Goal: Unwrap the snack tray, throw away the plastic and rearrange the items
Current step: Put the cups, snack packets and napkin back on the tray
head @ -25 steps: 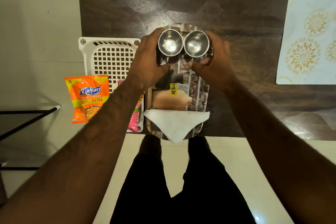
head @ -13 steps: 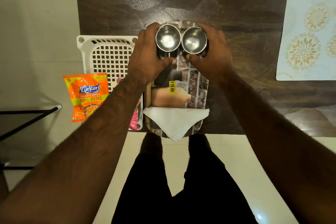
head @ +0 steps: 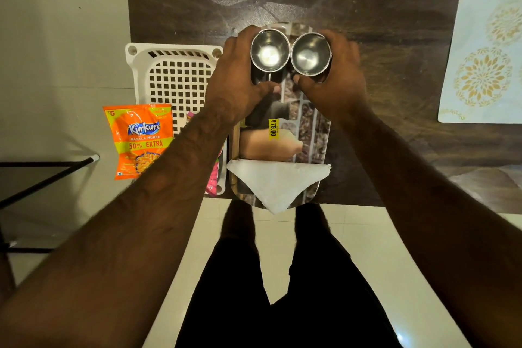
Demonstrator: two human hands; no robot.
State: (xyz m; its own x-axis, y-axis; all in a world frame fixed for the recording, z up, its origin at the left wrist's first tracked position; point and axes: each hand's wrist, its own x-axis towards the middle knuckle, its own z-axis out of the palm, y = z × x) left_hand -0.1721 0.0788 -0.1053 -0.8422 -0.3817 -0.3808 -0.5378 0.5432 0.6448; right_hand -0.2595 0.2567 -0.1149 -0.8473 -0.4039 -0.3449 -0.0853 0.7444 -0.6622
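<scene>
A printed snack tray (head: 313,133) with a yellow price sticker lies on the dark table in front of me. Two steel cups stand side by side at its far end. My left hand (head: 237,79) is wrapped around the left cup (head: 269,51). My right hand (head: 336,79) is wrapped around the right cup (head: 310,54). A folded white napkin (head: 276,183) lies across the tray's near end and hangs over the table edge. I cannot see any plastic wrap on the tray.
A white perforated basket (head: 175,79) sits left of the tray, with a pink packet (head: 213,181) at its near corner. An orange Kurkure packet (head: 138,141) hangs off the table's left edge. A pale floral placemat (head: 485,45) lies far right. My legs stand below the table edge.
Both hands, each with its cup, have shifted slightly toward the far end of the tray. The napkin, packets and basket have stayed put.
</scene>
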